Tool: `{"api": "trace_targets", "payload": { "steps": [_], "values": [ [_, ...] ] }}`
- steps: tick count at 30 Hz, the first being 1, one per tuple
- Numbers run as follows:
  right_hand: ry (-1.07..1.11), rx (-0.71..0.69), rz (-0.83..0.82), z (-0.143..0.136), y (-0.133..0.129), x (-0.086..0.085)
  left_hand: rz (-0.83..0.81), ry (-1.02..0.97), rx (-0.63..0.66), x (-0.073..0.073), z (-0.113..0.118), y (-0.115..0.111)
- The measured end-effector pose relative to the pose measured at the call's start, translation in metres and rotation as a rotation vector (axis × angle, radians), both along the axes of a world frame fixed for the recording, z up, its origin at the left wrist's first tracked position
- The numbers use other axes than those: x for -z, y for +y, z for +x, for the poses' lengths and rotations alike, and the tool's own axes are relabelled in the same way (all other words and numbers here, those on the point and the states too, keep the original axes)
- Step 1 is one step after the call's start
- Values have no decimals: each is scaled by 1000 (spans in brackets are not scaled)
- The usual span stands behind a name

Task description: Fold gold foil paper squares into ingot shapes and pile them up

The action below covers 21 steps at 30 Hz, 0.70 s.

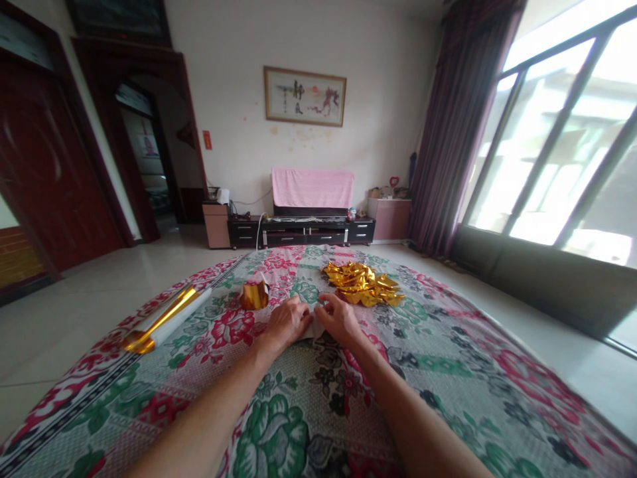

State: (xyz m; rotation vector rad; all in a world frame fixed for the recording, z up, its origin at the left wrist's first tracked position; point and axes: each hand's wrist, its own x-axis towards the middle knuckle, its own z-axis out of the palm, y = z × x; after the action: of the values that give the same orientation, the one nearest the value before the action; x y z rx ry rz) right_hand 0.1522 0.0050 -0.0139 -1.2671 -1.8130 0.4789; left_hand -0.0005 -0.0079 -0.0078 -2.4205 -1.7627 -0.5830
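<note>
Both hands meet at the middle of the flowered cloth, over a small whitish piece of paper (pixel 312 328). My left hand (pixel 289 321) grips its left side with curled fingers. From the other side, my right hand (pixel 339 318) pinches the paper between thumb and fingers. Just beyond my right hand lies a pile of folded gold foil paper pieces (pixel 363 282). A curled piece of gold foil paper (pixel 254 294) stands to the left of my left hand. The underside of the held paper is hidden by my fingers.
A flowered cloth (pixel 271 431) covers the broad surface before me. At its left edge lies a loosely rolled gold and white sheet (pixel 166 320). Farther off stand a low black cabinet (pixel 243 234) and a pink-draped object (pixel 313 188), with windows (pixel 547 146) at right.
</note>
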Motion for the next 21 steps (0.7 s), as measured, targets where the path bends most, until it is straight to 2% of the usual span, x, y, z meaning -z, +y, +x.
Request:
{"api": "trace_targets", "payload": {
  "steps": [8, 13, 21],
  "values": [
    [78, -32, -20, 1, -2, -1, -14, -6, 58, -1, -4, 3],
    [70, -123, -19, 2, -5, -5, -54, -58, 126, -2, -8, 7],
    [-112, -137, 74, 0, -7, -3, -130, -83, 162, -3, -10, 10]
  ]
}}
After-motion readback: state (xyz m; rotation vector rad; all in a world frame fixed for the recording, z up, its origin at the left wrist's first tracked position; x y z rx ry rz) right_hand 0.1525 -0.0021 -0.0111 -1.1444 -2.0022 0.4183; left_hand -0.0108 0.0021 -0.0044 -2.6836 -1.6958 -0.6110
